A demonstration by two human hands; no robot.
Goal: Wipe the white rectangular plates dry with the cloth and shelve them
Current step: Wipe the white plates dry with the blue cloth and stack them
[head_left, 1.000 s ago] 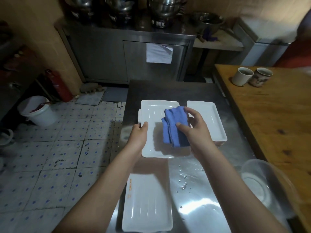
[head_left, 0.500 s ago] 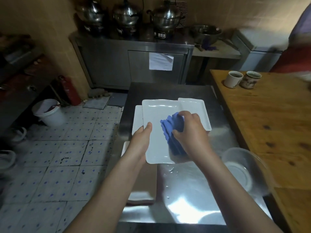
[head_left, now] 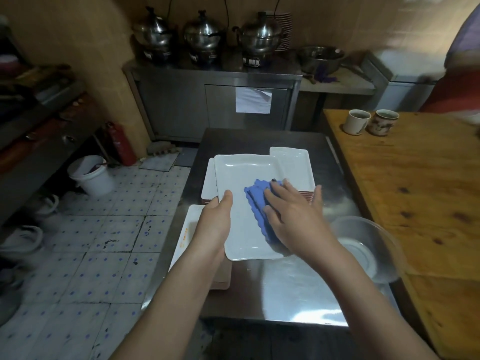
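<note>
mostly beneath right hand point(head_left: 293, 216): blue cloth point(head_left: 255, 201)

A clear bowl point(head_left: 346, 227) sits just right of the right hand point(head_left: 293, 216). Two mugs point(head_left: 355, 122) stand well beyond it, a white bucket point(head_left: 91, 176) far left.

Since the earlier frames the right hand point(head_left: 293, 216) has gone from a curled grip on the bunched blue cloth point(head_left: 255, 201) to flat, spread fingers pressing it against the right half of the held plate point(head_left: 244, 178), which now covers most of the near plate point(head_left: 188, 229) on the surface point(head_left: 298, 289).
</note>
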